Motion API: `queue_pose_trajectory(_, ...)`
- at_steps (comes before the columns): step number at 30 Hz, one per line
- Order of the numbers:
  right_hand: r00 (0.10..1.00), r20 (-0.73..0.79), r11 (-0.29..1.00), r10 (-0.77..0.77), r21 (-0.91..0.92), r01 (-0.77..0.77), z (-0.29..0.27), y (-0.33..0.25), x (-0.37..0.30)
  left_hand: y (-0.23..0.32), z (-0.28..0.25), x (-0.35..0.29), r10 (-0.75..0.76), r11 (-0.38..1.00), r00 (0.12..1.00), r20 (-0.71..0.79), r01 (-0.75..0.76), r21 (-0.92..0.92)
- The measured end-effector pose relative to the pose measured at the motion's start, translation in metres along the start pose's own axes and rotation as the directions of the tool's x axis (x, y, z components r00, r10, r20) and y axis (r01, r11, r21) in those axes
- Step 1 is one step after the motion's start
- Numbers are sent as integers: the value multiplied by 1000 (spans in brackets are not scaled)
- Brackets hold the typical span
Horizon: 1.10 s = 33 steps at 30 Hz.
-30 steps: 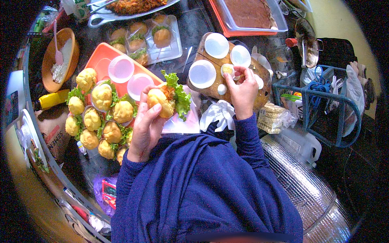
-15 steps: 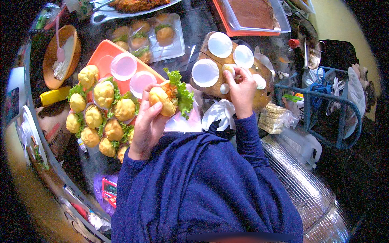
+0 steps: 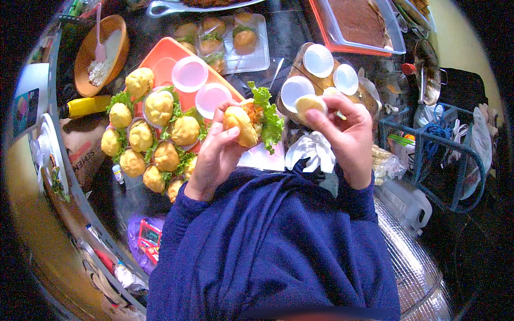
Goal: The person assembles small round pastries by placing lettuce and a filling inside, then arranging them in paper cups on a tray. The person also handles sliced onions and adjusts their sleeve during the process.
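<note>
A filled bun (image 3: 239, 127) with shredded orange filling and a green lettuce leaf (image 3: 273, 122) sticking out sits in my left hand (image 3: 211, 160), its fingers closed round it. Between thumb and fingers of my right hand (image 3: 350, 136) is a thin, pale yellow round slice (image 3: 310, 106), which looks like boiled egg. That hand is over the near edge of a wooden board (image 3: 324, 83), apart from the bun. White paper cups (image 3: 318, 60) lie on the board. Left of my left hand, several filled buns (image 3: 141, 136) with lettuce crowd around an orange tray (image 3: 167, 53) holding two paper cups (image 3: 190, 74).
Farther back are a clear box of packed buns (image 3: 261, 59) and a plastic tub of brown food (image 3: 353, 27). An orange bowl (image 3: 81, 64) with a pink spoon stands far left. A blue-grey basket (image 3: 428, 139) stands at right; a white plastic bag (image 3: 311, 151) lies before me.
My right hand has lifted the pale slice off the board and brought it nearer to me. My left hand keeps hold of the bun. The whole scene has shifted rightward in view.
</note>
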State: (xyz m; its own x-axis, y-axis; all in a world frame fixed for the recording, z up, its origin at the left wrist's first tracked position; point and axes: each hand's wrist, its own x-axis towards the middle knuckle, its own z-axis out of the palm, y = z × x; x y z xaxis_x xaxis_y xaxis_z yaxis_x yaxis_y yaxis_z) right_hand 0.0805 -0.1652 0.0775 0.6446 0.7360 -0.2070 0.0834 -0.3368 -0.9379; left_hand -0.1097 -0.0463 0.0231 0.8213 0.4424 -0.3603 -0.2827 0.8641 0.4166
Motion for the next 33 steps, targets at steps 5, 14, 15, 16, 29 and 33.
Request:
queue_pose_trajectory(5,948,318,999,-27,-30,39,24,-17,5,3,4,-5,2,1000,1000,20,-2,-10)
queue_pose_trajectory(14,911,409,974,-42,-186,128,35,-10,15,1,2,-7,22,1000,998,51,-23,20)
queue_pose_trajectory(15,908,418,977,-28,-179,113,35,-10,18,1,2,-8,21,999,998,53,-23,28)
queue_pose_trajectory(16,901,433,978,-9,-184,98,33,-10,22,1,2,-8,20,1000,998,58,-21,15)
queue_pose_trajectory(29,786,617,954,-31,-217,208,27,-24,41,4,1,-9,5,1000,996,86,-3,-24)
queue_pose_trajectory(33,794,600,913,-96,-264,310,34,-27,44,5,0,-11,-8,999,996,94,12,-44)
